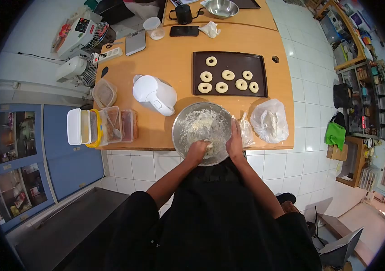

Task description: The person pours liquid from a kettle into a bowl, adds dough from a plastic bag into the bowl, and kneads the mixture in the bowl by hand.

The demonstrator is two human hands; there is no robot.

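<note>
A metal mixing bowl (181, 118) stands at the table's front edge, its inside coated with flour and bits of dough. Down in the lower part of the bowl, my left hand (197, 151) is closed, with pale dough (209, 146) showing at its fingers. My right hand (234, 142) holds the bowl's right side, fingers pointing up along the rim. Just right of that hand lies a flour-dusted plastic bag (246, 131), and beyond it a larger white plastic bag (269, 122).
A dark baking tray (231, 61) with several ring-shaped dough pieces lies behind the bowl. To the left are a white electric kettle (154, 92), plastic containers (111, 119) and a scale (135, 43). A black phone (184, 31) and black pitcher (184, 14) lie farther back.
</note>
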